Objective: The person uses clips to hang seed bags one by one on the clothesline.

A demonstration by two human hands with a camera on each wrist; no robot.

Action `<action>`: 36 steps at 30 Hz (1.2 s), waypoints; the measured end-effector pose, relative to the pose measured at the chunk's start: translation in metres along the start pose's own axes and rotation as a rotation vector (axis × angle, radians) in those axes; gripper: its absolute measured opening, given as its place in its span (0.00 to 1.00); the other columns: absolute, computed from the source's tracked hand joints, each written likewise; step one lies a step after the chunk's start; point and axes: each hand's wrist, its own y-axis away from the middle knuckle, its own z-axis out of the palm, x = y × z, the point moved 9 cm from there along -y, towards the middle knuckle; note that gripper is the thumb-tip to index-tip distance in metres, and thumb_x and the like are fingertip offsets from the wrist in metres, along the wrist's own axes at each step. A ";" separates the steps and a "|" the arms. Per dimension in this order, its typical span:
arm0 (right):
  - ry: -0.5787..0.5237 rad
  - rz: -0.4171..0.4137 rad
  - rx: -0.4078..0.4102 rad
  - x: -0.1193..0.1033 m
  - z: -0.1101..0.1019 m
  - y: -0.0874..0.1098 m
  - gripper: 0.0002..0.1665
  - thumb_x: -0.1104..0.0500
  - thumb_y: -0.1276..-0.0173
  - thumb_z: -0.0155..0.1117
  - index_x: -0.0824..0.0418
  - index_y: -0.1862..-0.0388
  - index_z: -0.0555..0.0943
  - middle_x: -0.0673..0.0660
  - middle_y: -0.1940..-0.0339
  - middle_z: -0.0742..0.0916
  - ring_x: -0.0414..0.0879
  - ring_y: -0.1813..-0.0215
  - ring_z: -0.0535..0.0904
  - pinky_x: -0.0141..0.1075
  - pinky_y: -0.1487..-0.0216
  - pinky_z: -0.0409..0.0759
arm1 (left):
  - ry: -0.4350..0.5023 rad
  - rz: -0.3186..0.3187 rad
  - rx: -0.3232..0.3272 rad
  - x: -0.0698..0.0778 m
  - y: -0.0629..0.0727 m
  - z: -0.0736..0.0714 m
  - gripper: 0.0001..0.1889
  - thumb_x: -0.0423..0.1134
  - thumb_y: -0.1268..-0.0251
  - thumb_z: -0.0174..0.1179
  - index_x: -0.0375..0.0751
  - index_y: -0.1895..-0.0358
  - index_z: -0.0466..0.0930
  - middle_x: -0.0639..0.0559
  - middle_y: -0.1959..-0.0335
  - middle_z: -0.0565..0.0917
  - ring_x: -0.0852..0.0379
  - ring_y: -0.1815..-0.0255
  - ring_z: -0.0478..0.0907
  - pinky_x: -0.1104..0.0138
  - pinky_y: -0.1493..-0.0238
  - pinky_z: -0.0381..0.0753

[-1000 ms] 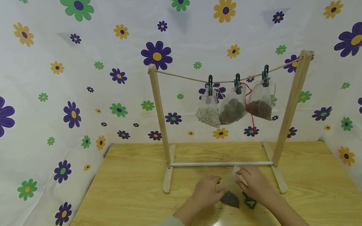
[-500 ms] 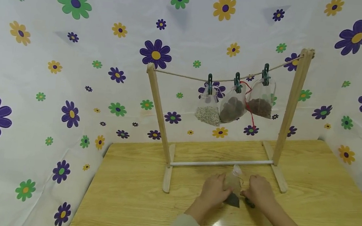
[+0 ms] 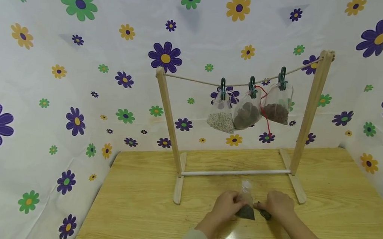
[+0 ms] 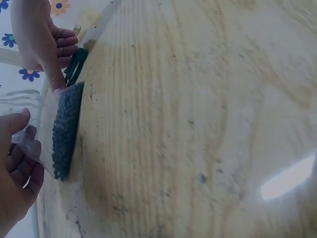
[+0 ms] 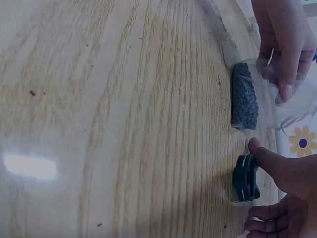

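My left hand (image 3: 226, 205) pinches a sheer mesh pouch (image 3: 246, 199) between thumb and fingers. Dark round pellets (image 5: 243, 96) fill its bottom, which rests on the table; its pale upper part points away from me. Just to the right, my right hand (image 3: 280, 205) has thumb and fingers curled around a dark green plastic spring clip (image 5: 245, 178), low over the tabletop. In the left wrist view the clip (image 4: 76, 65) shows in front of those fingers, close to the pouch's corner. How firmly the clip is gripped is hard to see.
Behind the hands stands a wooden frame (image 3: 306, 117) with a white crossbar (image 3: 234, 173). Along its rope (image 3: 194, 81) hang three filled sheer pouches, one with pale grains (image 3: 220, 121), each from a green clip. A flower-patterned sheet surrounds the wooden table (image 3: 130, 204).
The right hand has left the pouch's top and come down to the clip on the right. The left hand has moved slightly right and now pinches the pouch just above the pellets.
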 end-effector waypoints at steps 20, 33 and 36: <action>-0.349 -0.187 -0.022 -0.007 -0.010 -0.011 0.11 0.65 0.51 0.64 0.66 0.78 0.70 0.53 0.82 0.71 0.44 0.79 0.65 0.33 0.77 0.66 | -0.017 0.083 0.174 -0.002 0.024 -0.013 0.12 0.48 0.36 0.59 0.44 0.66 0.85 0.56 0.70 0.87 0.71 0.73 0.76 0.76 0.72 0.73; -0.455 -0.296 0.142 0.000 -0.019 0.003 0.21 0.63 0.47 0.72 0.69 0.59 0.73 0.63 0.61 0.82 0.62 0.55 0.79 0.52 0.54 0.78 | 0.023 0.109 0.188 -0.004 0.034 -0.015 0.14 0.50 0.37 0.59 0.43 0.68 0.85 0.57 0.72 0.87 0.73 0.75 0.75 0.79 0.74 0.72; -0.483 -0.287 0.157 0.002 -0.019 0.006 0.20 0.63 0.45 0.71 0.68 0.58 0.73 0.63 0.60 0.83 0.64 0.53 0.79 0.52 0.53 0.79 | 0.030 0.125 0.186 -0.006 0.038 -0.018 0.14 0.50 0.37 0.58 0.43 0.63 0.86 0.55 0.66 0.88 0.68 0.67 0.82 0.78 0.68 0.76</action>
